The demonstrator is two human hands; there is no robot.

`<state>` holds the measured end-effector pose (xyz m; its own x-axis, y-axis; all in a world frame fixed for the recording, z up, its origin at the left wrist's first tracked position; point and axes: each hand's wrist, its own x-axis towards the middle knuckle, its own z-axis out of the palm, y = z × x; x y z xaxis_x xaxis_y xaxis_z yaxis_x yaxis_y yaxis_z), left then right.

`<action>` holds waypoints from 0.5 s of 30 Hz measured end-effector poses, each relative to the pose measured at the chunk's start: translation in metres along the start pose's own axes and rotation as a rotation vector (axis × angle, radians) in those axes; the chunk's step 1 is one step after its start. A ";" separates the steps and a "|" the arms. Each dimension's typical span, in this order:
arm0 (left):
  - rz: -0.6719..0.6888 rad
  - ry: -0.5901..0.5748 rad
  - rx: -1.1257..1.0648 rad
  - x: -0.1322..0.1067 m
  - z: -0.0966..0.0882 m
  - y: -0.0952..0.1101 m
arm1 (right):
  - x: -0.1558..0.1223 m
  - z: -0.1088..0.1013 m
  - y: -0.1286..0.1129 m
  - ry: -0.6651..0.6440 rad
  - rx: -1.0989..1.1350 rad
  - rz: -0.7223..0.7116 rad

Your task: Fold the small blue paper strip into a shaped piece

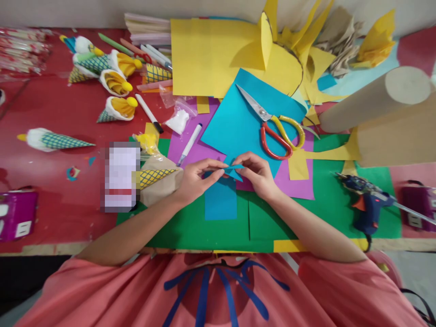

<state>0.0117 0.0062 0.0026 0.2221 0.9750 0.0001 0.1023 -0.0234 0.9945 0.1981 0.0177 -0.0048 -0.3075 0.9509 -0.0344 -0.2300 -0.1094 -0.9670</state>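
Observation:
My left hand and my right hand meet over the middle of the table, both pinching a small blue paper piece between fingertips. Under them lies a blue paper strip on green paper. Just beyond sits a large blue sheet on purple paper. Scissors with red and yellow handles rest on the blue sheet, to the right of my hands.
A blue glue gun lies at the right. Cardboard tubes stand at far right. Yellow paper sheets lie at the back. Several paper cones, markers and a purple box occupy the left on the red table.

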 end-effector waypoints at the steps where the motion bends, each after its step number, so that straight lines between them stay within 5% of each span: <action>1: 0.000 -0.004 -0.009 0.000 0.000 0.000 | 0.000 -0.001 0.001 0.001 -0.007 -0.005; 15: 0.105 0.039 0.227 -0.002 -0.004 0.001 | 0.000 -0.005 0.006 0.014 -0.086 0.008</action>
<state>0.0076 0.0050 0.0036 0.2054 0.9724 0.1104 0.2966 -0.1694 0.9399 0.2014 0.0182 -0.0115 -0.2957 0.9542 -0.0456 -0.1469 -0.0926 -0.9848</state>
